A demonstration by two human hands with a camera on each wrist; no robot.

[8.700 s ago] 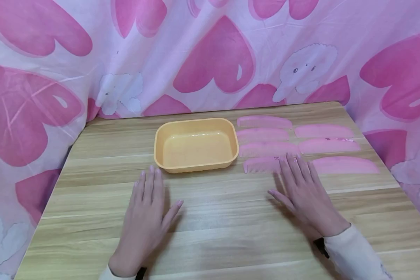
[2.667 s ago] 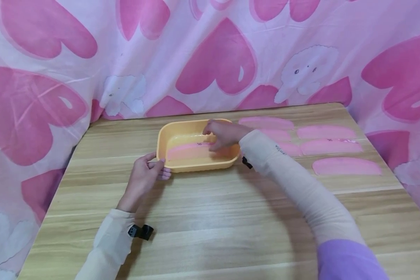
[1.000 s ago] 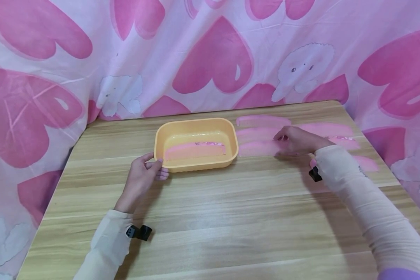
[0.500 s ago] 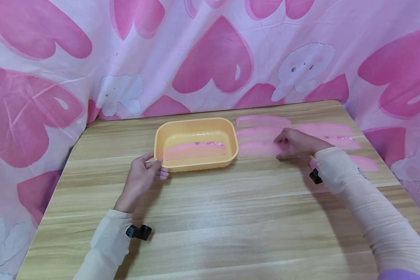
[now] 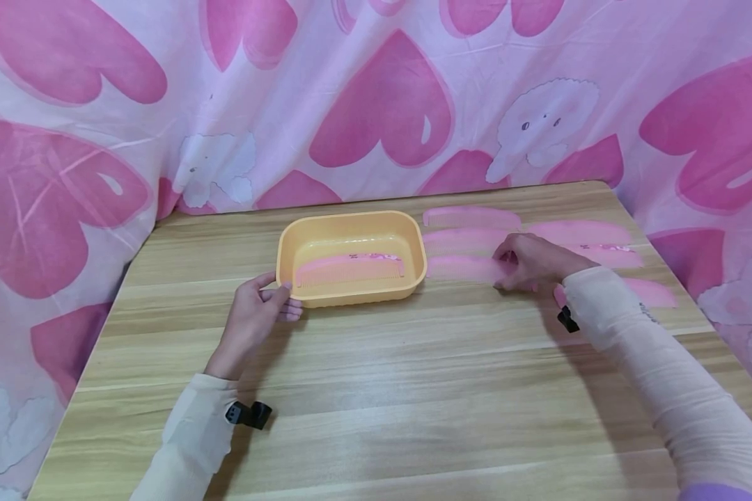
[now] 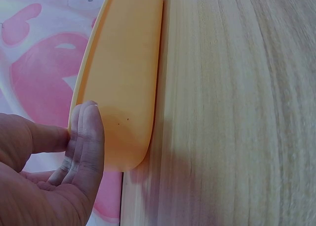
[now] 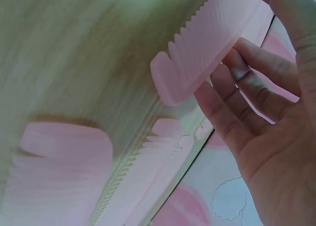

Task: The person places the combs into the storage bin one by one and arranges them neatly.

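My left hand [image 5: 249, 316] pinches the near left corner of a yellow plastic tub [image 5: 357, 302]; in the left wrist view the thumb and fingers [image 6: 89, 137] grip its rim. Inside the tub lies one pink comb [image 5: 351, 270] with a printed picture on its spine. To the right, my right hand [image 5: 529, 261] holds another pink comb [image 5: 460, 268] by its spine, thumb on one side and fingers on the other. The right wrist view shows this comb [image 7: 197, 53] tilted, its end raised over the wooden tabletop. Part of it is hidden behind the hand.
Two more pink combs, a far one [image 5: 473, 217] and a nearer one [image 5: 464, 240], lie beside the tub. Further right is a second column of combs [image 5: 579, 231], partly covered by the right sleeve [image 5: 652, 362]. A heart-patterned curtain [image 5: 382, 104] hangs behind the wooden table [image 5: 376, 390].
Earlier both hands lay flat and the tub held nothing. The right hand put one comb in, then went back right and now slightly lifts another. The left hand took the tub's rim.
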